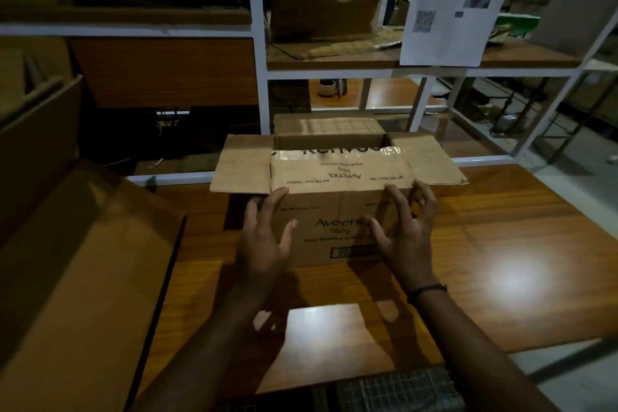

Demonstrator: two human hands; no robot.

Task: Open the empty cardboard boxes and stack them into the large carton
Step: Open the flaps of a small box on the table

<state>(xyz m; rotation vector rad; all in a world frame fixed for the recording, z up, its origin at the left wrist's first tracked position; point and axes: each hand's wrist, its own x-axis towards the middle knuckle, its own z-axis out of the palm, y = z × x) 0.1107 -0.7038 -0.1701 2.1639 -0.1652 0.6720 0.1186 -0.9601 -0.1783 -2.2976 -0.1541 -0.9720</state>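
A small brown cardboard box [337, 177] printed "Aveeno baby" stands upright on the wooden table [501, 261], straight ahead. Its side flaps are spread out left and right, the far flap stands up, and the near flap lies folded partly over the opening. My left hand [264, 237] hovers at the box's front left with fingers spread, fingertips near the top front edge. My right hand [404, 227] hovers at the front right, fingers also spread and curled toward the box. Neither hand grips anything. A large carton [77, 278] fills the left side, with a broad flap slanting toward me.
A white metal shelf frame [261, 43] rises behind the table, holding torn cardboard [327, 13] and a hanging printed sheet [454, 3]. More cartons sit in the dark at upper left. A flat cardboard piece [331, 344] lies on the table's near edge.
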